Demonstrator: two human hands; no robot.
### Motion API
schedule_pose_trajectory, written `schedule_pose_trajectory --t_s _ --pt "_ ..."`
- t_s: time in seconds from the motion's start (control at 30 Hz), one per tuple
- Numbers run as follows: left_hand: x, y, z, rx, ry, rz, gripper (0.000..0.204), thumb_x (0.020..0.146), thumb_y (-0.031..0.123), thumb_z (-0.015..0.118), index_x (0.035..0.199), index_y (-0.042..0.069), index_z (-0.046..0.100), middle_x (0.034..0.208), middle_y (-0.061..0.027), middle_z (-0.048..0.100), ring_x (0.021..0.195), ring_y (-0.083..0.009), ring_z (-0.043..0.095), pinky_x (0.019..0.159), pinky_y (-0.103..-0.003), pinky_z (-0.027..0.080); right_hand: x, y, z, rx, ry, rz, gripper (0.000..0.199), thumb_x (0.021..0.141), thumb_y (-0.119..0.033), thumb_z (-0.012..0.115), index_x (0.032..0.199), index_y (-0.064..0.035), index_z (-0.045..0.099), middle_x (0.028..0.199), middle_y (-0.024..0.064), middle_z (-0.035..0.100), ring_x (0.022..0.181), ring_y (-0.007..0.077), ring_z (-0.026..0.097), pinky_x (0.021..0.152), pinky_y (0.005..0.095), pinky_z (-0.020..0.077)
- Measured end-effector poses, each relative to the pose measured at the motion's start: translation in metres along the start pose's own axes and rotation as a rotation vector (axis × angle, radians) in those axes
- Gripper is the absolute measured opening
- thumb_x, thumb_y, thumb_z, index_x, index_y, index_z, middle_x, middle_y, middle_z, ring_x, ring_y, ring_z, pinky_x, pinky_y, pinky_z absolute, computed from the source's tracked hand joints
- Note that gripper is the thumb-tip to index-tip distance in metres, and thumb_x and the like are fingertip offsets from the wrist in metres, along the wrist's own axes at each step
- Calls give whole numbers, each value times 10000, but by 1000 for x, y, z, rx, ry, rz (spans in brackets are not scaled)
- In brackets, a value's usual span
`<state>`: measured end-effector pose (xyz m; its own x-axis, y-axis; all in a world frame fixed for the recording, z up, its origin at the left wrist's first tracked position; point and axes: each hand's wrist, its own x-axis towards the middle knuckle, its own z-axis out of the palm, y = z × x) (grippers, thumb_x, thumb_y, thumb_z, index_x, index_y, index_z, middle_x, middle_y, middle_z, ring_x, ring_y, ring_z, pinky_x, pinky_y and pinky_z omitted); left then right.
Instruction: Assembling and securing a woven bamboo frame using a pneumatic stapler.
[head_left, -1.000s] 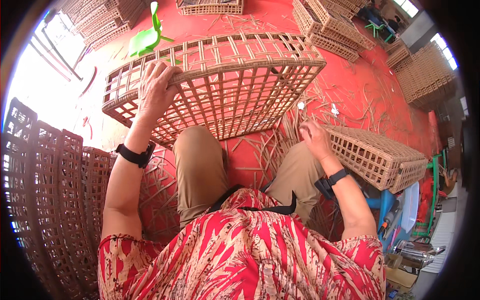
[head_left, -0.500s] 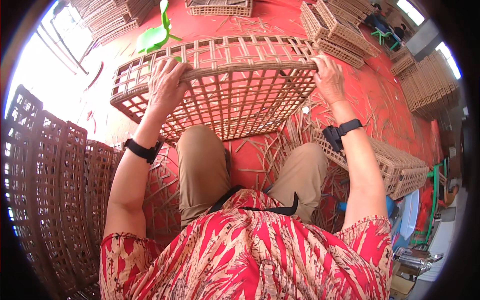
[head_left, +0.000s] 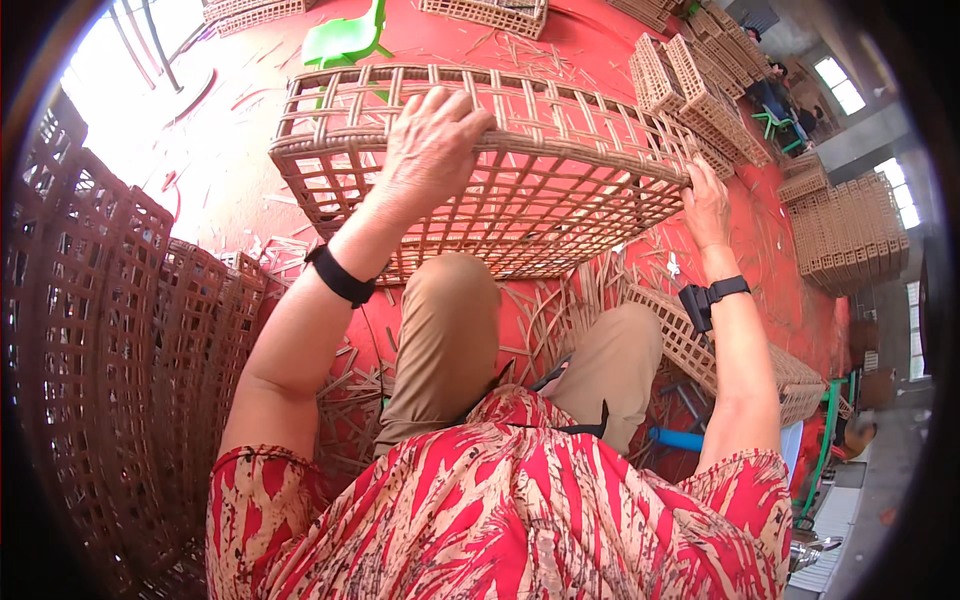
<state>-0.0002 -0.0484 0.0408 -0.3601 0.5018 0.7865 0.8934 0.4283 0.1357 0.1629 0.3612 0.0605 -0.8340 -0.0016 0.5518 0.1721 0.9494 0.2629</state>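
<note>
A long rectangular woven wicker basket (head_left: 540, 208) with an open lattice of brown strips stands tilted in front of my knees. My left hand (head_left: 432, 150) grips its near upper edge left of the middle, fingers curled over the rim. At the basket's right end, my right hand (head_left: 708, 203) is closed round the corner of the same edge. The fingertips of both hands are partly hidden behind the rim. A black band circles each wrist, the right one carrying a small black device.
Dark lattice baskets (head_left: 120, 300) stand stacked at my left. Another wicker basket (head_left: 790, 372) lies at my right near a blue tube (head_left: 676, 438). Cut strips litter the red floor (head_left: 770, 250). A green chair (head_left: 345, 38) stands beyond; stacked baskets (head_left: 690, 95) and a seated person (head_left: 780, 105) are farther off.
My view has turned, and the basket with both hands appears farther right. The basket's right end now tips lower. My left hand sits farther in from the basket's left corner.
</note>
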Motion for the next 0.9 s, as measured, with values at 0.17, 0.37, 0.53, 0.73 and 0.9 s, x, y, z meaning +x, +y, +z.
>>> schedule_pose_trajectory --t_s 0.17,0.37,0.53,0.73,0.9 --pt "-3 -2 1 -10 2 13 251 693 64 645 931 143 636 905 -37 536 940 -255 526 802 -389 423 -5 6 -3 23 -80 33 406 786 -45 599 1192 -36 584 1293 149 562 1171 330 542 997 434 424" --pt "-5 9 -1 -25 0 32 214 741 83 633 943 152 641 870 -26 533 897 -235 518 785 -377 426 -12 1 -15 75 -38 127 368 791 -41 590 1158 -27 602 1304 143 562 1187 329 534 1014 425 420" --pt "-12 17 -14 -13 -7 17 229 745 80 639 960 158 644 866 -23 537 868 -233 527 775 -378 419 -22 -15 -16 30 68 140 342 803 -32 603 1144 -46 610 1282 108 581 1153 314 552 993 420 434" --pt "-21 30 -28 -11 -62 -27 263 726 64 653 973 153 646 861 -20 555 854 -234 540 777 -381 420 -40 -27 -20 -10 134 169 340 806 -44 611 1145 -65 591 1289 90 562 1159 307 532 997 443 409" --pt "-27 41 -39 64 -57 -32 243 720 104 657 956 161 658 846 -11 552 836 -222 539 765 -377 424 -55 -39 -25 15 189 179 400 771 -17 589 1165 -84 563 1299 85 543 1158 304 518 1003 464 374"
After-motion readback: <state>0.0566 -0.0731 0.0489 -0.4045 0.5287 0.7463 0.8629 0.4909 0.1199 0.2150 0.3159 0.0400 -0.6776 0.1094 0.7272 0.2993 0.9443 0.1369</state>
